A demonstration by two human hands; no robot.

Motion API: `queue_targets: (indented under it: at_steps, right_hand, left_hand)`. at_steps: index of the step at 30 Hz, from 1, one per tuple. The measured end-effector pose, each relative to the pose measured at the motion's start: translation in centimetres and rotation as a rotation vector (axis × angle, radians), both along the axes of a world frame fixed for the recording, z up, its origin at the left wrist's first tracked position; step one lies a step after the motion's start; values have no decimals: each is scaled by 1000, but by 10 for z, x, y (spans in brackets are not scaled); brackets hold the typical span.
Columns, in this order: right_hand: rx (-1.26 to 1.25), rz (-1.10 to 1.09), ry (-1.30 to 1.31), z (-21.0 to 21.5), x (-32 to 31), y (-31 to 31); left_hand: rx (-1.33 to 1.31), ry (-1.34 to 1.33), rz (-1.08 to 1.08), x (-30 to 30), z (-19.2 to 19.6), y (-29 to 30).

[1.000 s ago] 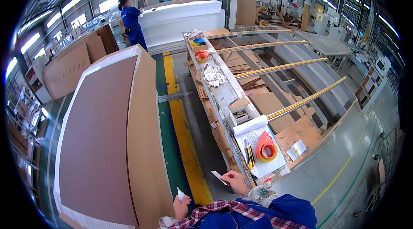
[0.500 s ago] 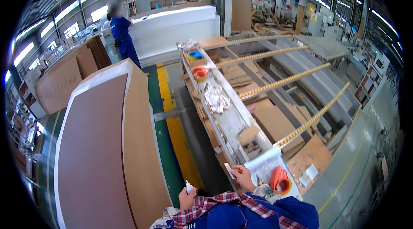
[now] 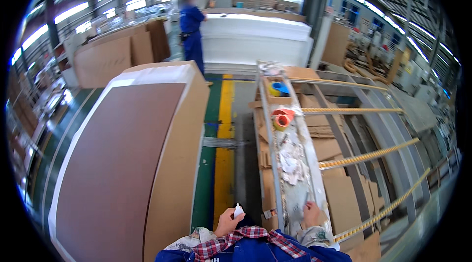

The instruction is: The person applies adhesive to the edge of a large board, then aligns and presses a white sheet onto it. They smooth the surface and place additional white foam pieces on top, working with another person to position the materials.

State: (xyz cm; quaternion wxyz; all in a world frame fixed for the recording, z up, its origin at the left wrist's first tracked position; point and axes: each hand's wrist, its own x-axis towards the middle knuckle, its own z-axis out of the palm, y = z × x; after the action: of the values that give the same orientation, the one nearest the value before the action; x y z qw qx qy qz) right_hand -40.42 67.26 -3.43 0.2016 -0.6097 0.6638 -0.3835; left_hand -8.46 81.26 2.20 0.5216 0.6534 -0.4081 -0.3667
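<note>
White bottle (image 3: 239, 211) clamped in grip of left hand (image 3: 228, 223), held beside tabletop (image 3: 294, 202); thin strip (image 3: 307, 196) seemingly pinched in right hand (image 3: 311, 215). Bottle could be dropped if hold is loosened.

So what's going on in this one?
A person's left hand holds a small white bottle. The right hand, over a cluttered bench, pinches a thin strip, blurred. A brown panel lies to the left. Farther off, a co-worker in blue stands beside a white stack.
</note>
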Motion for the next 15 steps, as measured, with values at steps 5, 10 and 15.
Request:
queue_targets:
  at_steps: [5, 10, 15]
  right_hand:
    - [-476, 135, 341, 42, 52, -116]
    - [373, 985, -417, 128, 206, -174]
    - [329, 1401, -325, 158, 275, -213]
  left_hand:
    - [-8, 3, 196, 52, 13, -61]
    - [-97, 17, 98, 70, 52, -164]
    - [-254, 145, 141, 78, 76, -239]
